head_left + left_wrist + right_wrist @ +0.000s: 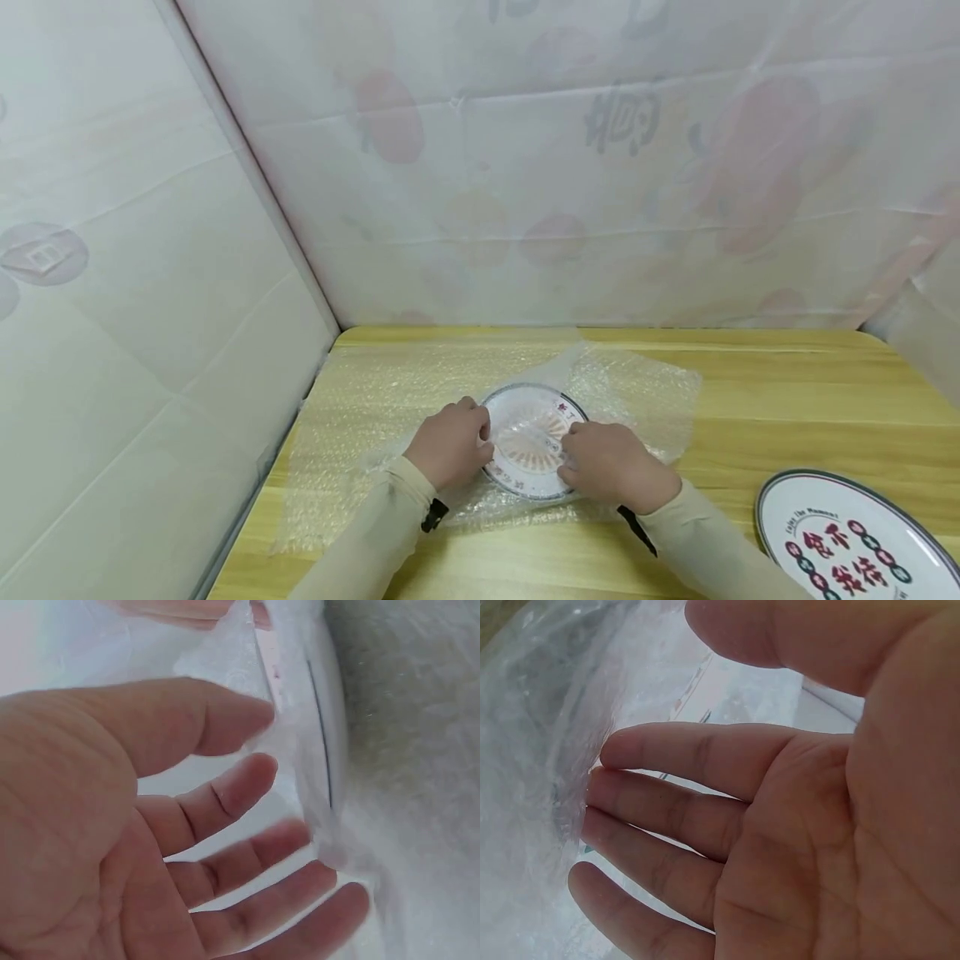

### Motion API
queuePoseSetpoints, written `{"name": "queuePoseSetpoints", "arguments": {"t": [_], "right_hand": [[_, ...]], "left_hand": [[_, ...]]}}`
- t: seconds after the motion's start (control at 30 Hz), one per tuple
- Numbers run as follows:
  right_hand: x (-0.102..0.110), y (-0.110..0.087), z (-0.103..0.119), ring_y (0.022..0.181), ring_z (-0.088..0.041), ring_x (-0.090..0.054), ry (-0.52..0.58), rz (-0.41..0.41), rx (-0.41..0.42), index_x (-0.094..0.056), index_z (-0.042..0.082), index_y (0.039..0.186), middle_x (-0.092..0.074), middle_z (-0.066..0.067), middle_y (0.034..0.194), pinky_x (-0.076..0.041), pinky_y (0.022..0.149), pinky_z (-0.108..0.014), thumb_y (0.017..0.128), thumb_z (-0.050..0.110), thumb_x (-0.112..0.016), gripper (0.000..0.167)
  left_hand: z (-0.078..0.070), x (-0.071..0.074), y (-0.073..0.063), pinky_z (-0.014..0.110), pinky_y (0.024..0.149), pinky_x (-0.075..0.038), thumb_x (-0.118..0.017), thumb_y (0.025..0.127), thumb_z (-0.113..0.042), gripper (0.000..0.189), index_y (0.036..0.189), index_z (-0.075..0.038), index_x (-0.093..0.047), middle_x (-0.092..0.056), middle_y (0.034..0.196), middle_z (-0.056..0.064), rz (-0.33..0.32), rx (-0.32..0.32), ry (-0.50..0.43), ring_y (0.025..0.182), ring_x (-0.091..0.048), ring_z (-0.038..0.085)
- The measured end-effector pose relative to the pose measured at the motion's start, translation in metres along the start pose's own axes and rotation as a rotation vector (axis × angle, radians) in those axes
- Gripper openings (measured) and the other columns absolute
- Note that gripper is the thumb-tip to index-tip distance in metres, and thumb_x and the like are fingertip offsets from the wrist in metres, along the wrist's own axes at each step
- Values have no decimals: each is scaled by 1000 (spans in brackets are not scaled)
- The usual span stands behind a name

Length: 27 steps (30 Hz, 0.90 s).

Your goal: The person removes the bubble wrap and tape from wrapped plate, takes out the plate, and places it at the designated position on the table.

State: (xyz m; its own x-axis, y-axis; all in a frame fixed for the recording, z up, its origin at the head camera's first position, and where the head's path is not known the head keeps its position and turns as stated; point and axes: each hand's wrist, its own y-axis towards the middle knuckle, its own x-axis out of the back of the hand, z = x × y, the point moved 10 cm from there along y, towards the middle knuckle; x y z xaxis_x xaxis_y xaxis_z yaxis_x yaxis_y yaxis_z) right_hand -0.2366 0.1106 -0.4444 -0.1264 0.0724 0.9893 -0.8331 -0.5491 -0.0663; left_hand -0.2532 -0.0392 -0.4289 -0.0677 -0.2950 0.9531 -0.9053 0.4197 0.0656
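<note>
A white plate [528, 462] with a dark rim, red lettering and a fan-like pattern lies on a sheet of clear bubble wrap [345, 467], some of which is folded over it. At the plate's left edge is my left hand [453, 442]; in the left wrist view its loosely bent fingers [247, 784] come up against the wrapped rim, with a gap between thumb and forefinger. My right hand [611, 458] rests at the right edge. Its nearly straight fingertips touch the bubble wrap [540, 787] in the right wrist view, the thumb held apart.
A larger white plate [918, 542] with a green rim and red characters sits on the wooden table [795, 417] at the front right. Pale printed sheets form a back wall [480, 192] and a left wall [150, 333] close to the table's edges.
</note>
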Motion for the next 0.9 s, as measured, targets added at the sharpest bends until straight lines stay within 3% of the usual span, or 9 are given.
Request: {"name": "queuePoseSetpoints", "arguments": {"t": [0.13,0.23,0.33,0.47,0.57,0.7,0.8,0.9], "right_hand": [[-4,0,3,69,-17,-54,7,17,-9,-66,10,80,-58,0,79,-54,60,-43,92,26,-71,21],[-5,1,5,70,-18,-55,7,22,-15,-66,9,80,-58,-1,80,-54,62,-44,93,26,-71,21],[-4,1,6,70,-20,-55,2,19,-17,-66,8,80,-59,-3,80,-54,62,-45,92,26,-72,22],[-1,0,8,71,-22,-57,-5,19,-18,-68,6,82,-61,-5,82,-55,64,-47,93,26,-73,23],[0,1,10,71,-21,-57,-6,10,-11,-68,6,81,-61,-4,82,-55,64,-46,92,25,-73,23],[-1,2,10,70,-20,-56,-13,-9,-7,-67,7,78,-60,-4,80,-55,63,-45,91,24,-74,23],[-4,2,10,71,-21,-56,-14,-5,-9,-68,6,79,-60,-4,81,-55,63,-46,91,24,-73,23],[-6,1,10,71,-22,-56,-8,2,-4,-68,5,79,-61,-5,82,-55,64,-46,91,24,-73,22]], "left_hand": [[2,17,-1,26,50,-36,-63,95,-16,19,78,-17,-56,-49,68,-5,-116,-24,-6,59,-41,10],[8,36,-2,26,49,-39,-63,98,-17,20,79,-16,-60,-51,65,-7,-222,-15,-6,56,-44,9],[19,53,-2,28,53,-46,-67,100,-19,10,91,-14,-70,-63,70,-6,-287,23,6,57,-52,8],[33,64,-1,32,57,-53,-73,98,-21,10,105,-14,-73,-73,79,-3,-276,66,3,63,-64,10],[41,68,1,32,59,-52,-73,97,-21,5,100,-16,-73,-73,82,-4,-270,68,8,68,-64,10],[52,75,4,34,60,-52,-68,101,-20,10,93,-14,-72,-69,84,-1,-334,82,10,69,-61,16],[61,79,3,41,68,-57,-67,101,-20,13,104,-9,-72,-70,101,8,-398,136,-4,88,-65,27],[63,83,-1,46,82,-55,-71,98,-20,24,115,-4,-65,-64,115,15,-462,178,-26,106,-59,36]]}}
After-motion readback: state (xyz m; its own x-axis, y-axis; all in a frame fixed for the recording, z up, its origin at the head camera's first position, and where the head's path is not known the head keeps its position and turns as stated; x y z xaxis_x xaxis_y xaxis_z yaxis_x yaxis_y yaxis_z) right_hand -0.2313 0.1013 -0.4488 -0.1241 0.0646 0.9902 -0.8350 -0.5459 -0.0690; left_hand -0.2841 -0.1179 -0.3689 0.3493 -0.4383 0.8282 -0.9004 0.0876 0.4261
